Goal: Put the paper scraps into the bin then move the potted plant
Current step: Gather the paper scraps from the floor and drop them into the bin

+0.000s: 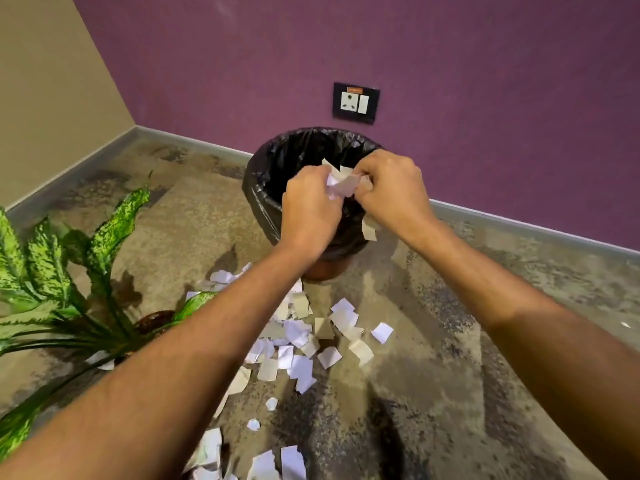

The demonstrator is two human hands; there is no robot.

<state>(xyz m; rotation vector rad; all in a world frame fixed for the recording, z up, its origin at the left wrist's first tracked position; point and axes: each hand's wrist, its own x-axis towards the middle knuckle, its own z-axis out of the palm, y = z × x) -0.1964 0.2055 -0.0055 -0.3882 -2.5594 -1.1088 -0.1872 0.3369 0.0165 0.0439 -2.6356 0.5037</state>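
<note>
Paper scraps (341, 183) bunched between left hand (310, 209) and right hand (393, 188), fingers curled tight round the wad, right above the bin (263, 188) mouth. One loose scrap (369, 228) already dangling outside the rim, likely to land on floor (467, 358). Many more scraps (301, 341) scattered below. Potted plant (62, 271) untouched at left; risk of brushing leaves when reaching down again.

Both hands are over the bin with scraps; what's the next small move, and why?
Probably open both hands, since the left hand and right hand hold a bunch of paper scraps above the bin, so they should drop into its black liner. Many scraps on the floor remain.
</note>
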